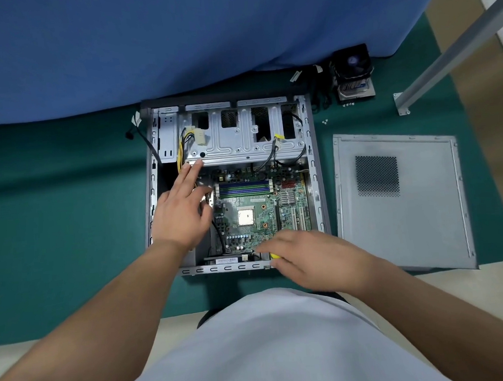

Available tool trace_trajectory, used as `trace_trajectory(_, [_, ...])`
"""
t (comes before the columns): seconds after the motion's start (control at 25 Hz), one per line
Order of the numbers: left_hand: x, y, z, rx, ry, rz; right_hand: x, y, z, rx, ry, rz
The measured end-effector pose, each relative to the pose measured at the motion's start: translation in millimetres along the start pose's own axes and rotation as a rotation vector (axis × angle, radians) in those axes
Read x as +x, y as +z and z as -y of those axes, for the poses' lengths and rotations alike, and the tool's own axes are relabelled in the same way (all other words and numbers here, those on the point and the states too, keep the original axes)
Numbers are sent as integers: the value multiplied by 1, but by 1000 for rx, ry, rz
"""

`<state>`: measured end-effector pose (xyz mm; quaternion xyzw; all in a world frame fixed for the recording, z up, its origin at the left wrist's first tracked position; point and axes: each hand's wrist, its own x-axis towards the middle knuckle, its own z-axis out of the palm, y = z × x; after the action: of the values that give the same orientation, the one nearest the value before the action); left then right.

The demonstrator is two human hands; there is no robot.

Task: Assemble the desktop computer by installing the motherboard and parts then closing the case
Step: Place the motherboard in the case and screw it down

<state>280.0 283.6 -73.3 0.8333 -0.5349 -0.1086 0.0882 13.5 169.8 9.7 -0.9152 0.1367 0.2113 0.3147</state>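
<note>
The motherboard [254,210] sits inside the open case [313,169], steadied at nine o'clock by the left hand [181,211] with spread fingers, while the right hand [303,260] at five o'clock grips a yellow-handled tool [275,255], probably for a screw; the side panel [397,211] waits at three o'clock on the tabletop [70,199].

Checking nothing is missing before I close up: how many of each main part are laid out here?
Case: 1
Motherboard: 1
Side panel: 1
Cooler: 1
Total: 4
</note>
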Motion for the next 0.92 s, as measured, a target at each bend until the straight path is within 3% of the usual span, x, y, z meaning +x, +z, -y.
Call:
trace_trajectory(0.12, [0,1,0,-3,4,-1,8,1,2,-276,156,-81])
trace_trajectory(0.2, [1,1,1,-4,6,-2,5,4,-1,-171,75,-78])
trace_trajectory(0.28, [1,1,1,-4,6,0,-1,1,-5,83,-13,-41])
trace_trajectory(0.36, [0,1,1,3,7,0,-2,1,-7,142,-31,-24])
trace_trajectory(0.52, [0,0,0,-3,4,-2,8,2,-1,-285,119,-100])
trace_trajectory(0.72, [0,-1,-1,-3,-4,7,-5,4,-5,81,-53,-57])
trace_trajectory(0.92, [0,-1,-1,0,-3,11,6,6,-3,-231,126,-99])
